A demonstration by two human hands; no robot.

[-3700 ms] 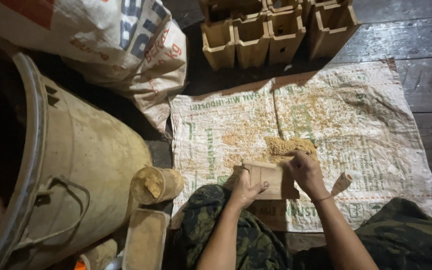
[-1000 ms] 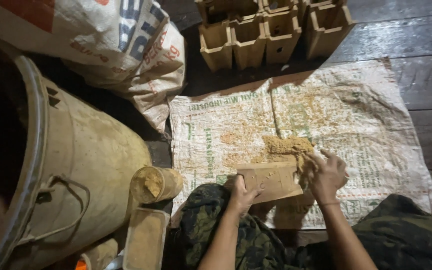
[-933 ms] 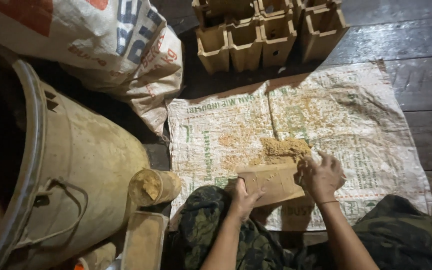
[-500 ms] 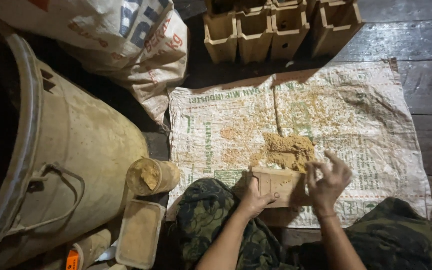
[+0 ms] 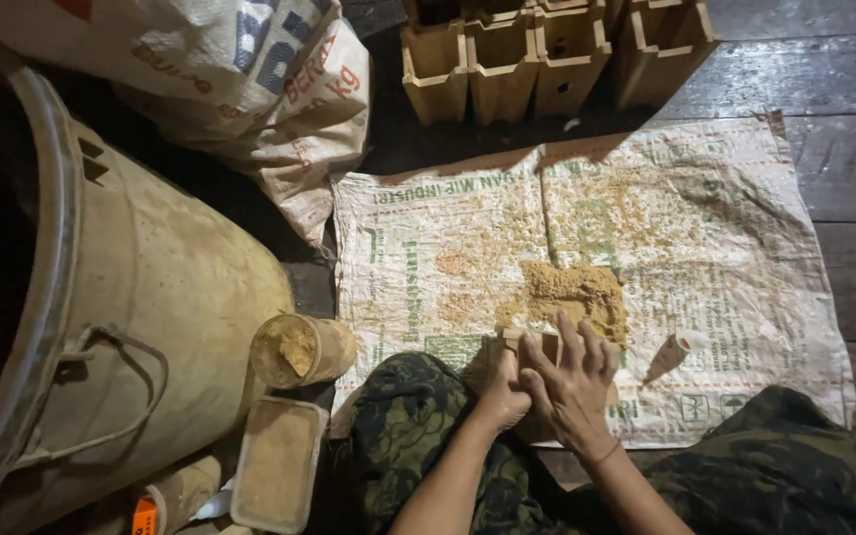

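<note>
Two bare hands meet over a small wooden box point(image 5: 537, 349) that stands on the woven sack mat point(image 5: 745, 258). The left hand point(image 5: 500, 394) closes around the near left side of the box and holds it. The right hand point(image 5: 575, 381) lies flat over the top of the box with fingers point(image 5: 587, 342) spread, pressing on it rather than grasping. Just beyond the fingertips lies a pile of sawdust-like powder point(image 5: 575, 292), touching the far edge of the box. To the right of the grip a small wooden peg point(image 5: 668, 355) rests on the mat. Well to the left stand a round cup of powder point(image 5: 301, 350), a rectangular tray of powder point(image 5: 275, 476) and a large dusty bucket point(image 5: 151, 297). Far beyond the hands, a row of wooden boxes point(image 5: 547, 54) stands on the plank floor point(image 5: 844, 69).
</note>
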